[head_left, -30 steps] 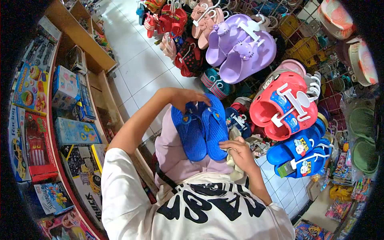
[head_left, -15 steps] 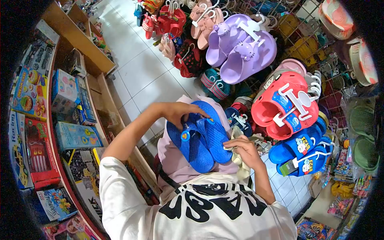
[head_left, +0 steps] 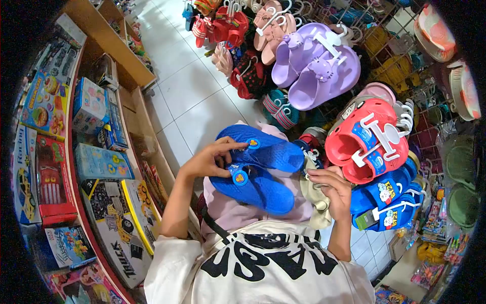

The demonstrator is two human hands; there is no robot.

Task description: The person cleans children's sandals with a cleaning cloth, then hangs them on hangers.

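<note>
1. Because the left hand (head_left: 215,158) curls its fingers around the straps alone, the pair of blue textured rubber flip-flops (head_left: 268,157), spread to that hand's right, could swivel or slip if the hold slackens.
2. Below the left hand, the loose folds of lilac-pink fabric (head_left: 233,210) under the pair look soft, so they might shift and give poor support.
3. With bent fingers clear of the flip-flops, the right hand (head_left: 331,185) is on a limp cream cloth (head_left: 318,202); how firmly it grips, I cannot tell. A light hold could let the cloth drop.
4. Just beside the right hand hang coral-red rubber clogs (head_left: 344,147) and printed blue rubber slides (head_left: 377,207); an outward swing of the wrist could knock them.
</note>
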